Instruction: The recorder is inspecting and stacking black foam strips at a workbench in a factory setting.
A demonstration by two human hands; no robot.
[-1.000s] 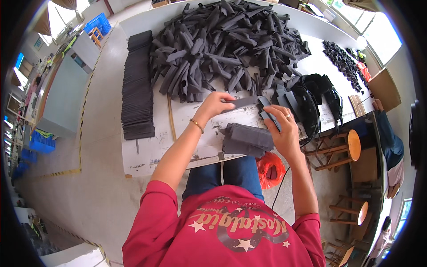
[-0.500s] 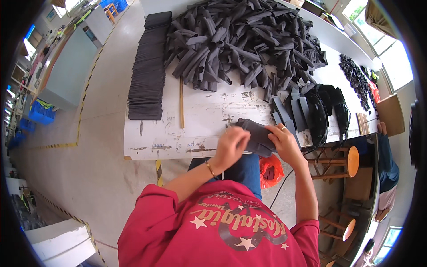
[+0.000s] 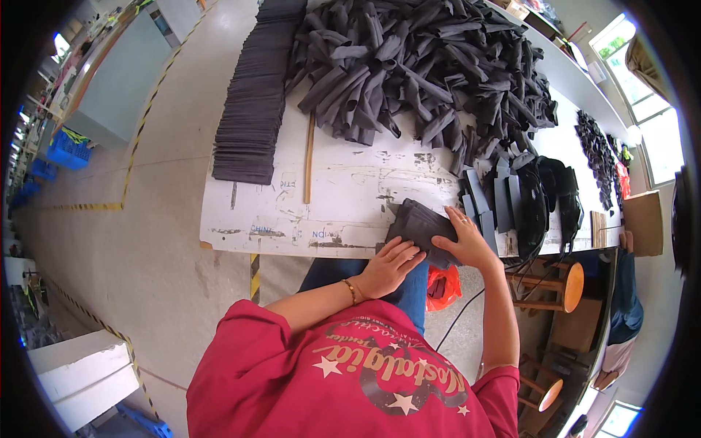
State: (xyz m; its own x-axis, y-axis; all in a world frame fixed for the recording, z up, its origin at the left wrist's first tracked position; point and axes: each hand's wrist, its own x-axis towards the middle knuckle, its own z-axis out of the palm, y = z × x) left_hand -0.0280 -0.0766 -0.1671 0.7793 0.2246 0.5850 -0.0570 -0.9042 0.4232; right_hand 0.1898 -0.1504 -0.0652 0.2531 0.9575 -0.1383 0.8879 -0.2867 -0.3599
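A small stack of dark grey fabric pieces (image 3: pixel 418 223) lies at the table's front edge, its layers slightly fanned. My left hand (image 3: pixel 392 267) rests on the stack's near left side, fingers stretched out and close together. Across its right side lies my right hand (image 3: pixel 469 242), thumb on top and fingers spread out from it. Both palms face down, and they hide the stack's near and right edges. Just right of my right hand stand flat dark grey strips (image 3: pixel 478 201), leaning against one another.
A big heap of curled dark pieces (image 3: pixel 416 66) covers the table's (image 3: pixel 350 186) far side. At left runs a long, neat row of stacked pieces (image 3: pixel 252 109), beside a wooden stick (image 3: pixel 309 160). Black bundles (image 3: pixel 537 197) sit right, stools (image 3: pixel 566 288) and a red bag (image 3: pixel 442 288) below.
My left hand has come down from above the stack onto its near side. My right hand has flattened out over the stack's right side. The view has shifted slightly.
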